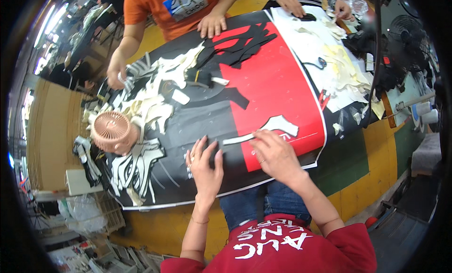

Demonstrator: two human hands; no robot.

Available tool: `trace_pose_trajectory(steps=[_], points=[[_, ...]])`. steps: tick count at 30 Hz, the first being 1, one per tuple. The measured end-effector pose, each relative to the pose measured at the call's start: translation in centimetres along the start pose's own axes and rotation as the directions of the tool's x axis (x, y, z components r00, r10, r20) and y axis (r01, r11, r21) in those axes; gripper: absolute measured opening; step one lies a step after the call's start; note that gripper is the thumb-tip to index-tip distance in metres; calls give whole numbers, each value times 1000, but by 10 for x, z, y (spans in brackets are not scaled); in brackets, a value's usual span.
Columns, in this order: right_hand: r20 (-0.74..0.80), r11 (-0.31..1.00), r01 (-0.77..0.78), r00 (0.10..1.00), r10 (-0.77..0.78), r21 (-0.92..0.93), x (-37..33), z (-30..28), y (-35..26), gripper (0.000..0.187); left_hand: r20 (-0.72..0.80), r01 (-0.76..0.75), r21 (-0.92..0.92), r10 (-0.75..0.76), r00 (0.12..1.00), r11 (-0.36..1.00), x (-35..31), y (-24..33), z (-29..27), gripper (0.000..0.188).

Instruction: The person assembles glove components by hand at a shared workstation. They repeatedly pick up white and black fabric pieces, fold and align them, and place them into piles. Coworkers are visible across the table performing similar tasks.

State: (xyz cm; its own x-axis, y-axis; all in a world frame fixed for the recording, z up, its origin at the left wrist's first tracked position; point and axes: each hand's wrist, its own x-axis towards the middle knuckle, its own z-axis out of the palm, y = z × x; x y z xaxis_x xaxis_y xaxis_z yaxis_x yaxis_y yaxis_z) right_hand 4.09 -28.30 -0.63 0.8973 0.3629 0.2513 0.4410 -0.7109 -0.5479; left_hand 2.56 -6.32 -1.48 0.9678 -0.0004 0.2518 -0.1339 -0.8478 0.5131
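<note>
My left hand (pixel 205 168) is spread over the dark part of the mat (pixel 278 77), fingers well apart, with nothing in its grasp. My right hand (pixel 277 156) is palm down, fingers loosely bent, the tips at the narrow stem of the white piece (pixel 282 124); whether they pinch it or only press it, I cannot tell. The piece lies flat, its wide end on the red beyond my right fingertips, its thin end on the dark part just beside my left fingertips.

As I judge it, I am partway through: this one piece is laid out before me, and nothing shows joined to it. Left of my left fingers, a heap of strips (pixel 134 168) lies by the fan (pixel 113 132). Whether those are finished or waiting, I can't tell, so I can't count what is left.

Farther out from my fingers, there seems to be plenty of material: a cream pile (pixel 153 108) ahead and to the left, black pieces (pixel 242 46) straight ahead, with a co-worker's hand (pixel 212 24) near them, and more cream pieces (pixel 343 70) well off to the right. None of these is within touch of my fingers.
</note>
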Motion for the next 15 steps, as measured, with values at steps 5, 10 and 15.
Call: trace_pose_trajectory(steps=[5, 10, 15], points=[[-24, 996, 73, 997, -72, 51, 4, -13, 19, 17, -24, -104, -7, 104, 994, 995, -7, 9, 12, 23], [-44, 989, 148, 988, -148, -1, 10, -20, 26, 18, -86, -171, -17, 169, 982, 985, -23, 19, 26, 30], [-5, 954, 223, 974, -228, -201, 10, -6, 9, 22, -121, -284, 79, 292, 949, 956, -34, 20, 33, 32]])
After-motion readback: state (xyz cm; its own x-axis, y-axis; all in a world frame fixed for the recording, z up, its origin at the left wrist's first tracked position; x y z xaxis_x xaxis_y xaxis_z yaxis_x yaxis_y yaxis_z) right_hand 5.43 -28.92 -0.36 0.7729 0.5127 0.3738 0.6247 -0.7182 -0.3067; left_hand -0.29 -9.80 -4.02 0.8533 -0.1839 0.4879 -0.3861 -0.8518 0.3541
